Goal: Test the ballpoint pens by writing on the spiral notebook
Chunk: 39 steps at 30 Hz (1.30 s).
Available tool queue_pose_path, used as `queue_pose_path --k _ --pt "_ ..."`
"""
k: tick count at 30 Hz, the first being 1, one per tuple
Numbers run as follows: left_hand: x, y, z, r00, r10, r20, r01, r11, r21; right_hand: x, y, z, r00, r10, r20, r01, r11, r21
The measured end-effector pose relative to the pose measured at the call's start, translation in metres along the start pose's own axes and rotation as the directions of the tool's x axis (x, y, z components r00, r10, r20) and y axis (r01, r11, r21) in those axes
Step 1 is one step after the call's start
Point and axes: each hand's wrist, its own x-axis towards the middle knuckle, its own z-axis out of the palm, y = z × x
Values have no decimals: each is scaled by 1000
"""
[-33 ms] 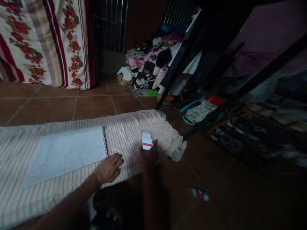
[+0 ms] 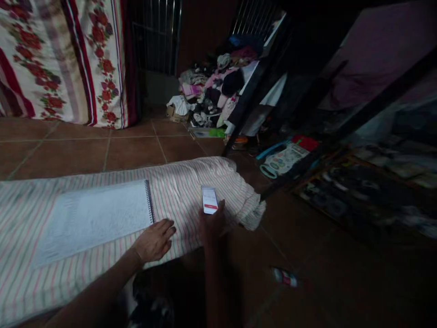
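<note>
My right hand [image 2: 212, 226] is closed around the lower end of a phone [image 2: 209, 200] with a lit white and red screen, held just above a striped cloth [image 2: 177, 187] spread on the floor. My left hand [image 2: 155, 240] rests palm down on that cloth, fingers loosely stretched, holding nothing. Its fingertips lie just below the lower right corner of a spiral notebook [image 2: 95, 218], which lies open on the cloth with a pale page up.
Brown floor tiles [image 2: 133, 150] surround the cloth. A floral mattress [image 2: 61, 59] leans at the back left. A pile of clothes [image 2: 215, 95] sits at the back. A dark metal frame [image 2: 341, 127] crosses the right, with bags beneath. A small wrapper [image 2: 285, 276] lies on the floor.
</note>
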Motion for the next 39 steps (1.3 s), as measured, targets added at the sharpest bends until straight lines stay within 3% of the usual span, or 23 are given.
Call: queue_pose_path --k 3,9,14,18,23,30,39 --pt "2 1 -2 1000 -9 0 9 1000 -5 2 9 1 998 35 -45 -31 995 90" --pt "4 2 -6 999 -21 42 21 1000 -10 14 18 6 997 -19 -71 30 987 160" --pt "3 1 -2 1000 -11 29 11 1000 -1 63 10 24 991 -127 -46 134 973 188" --pt "4 2 -3 1000 -2 19 2 1000 29 106 6 47 973 -200 -117 216 966 143" --pt "7 3 -7 1000 -4 -29 4 1000 27 137 7 69 951 -270 -148 287 951 114" --pt "6 2 -4 999 -9 -32 10 999 45 163 5 93 935 -297 -195 322 940 115" --pt "8 2 -6 1000 -15 18 14 999 36 178 -3 112 941 -293 -167 314 942 119"
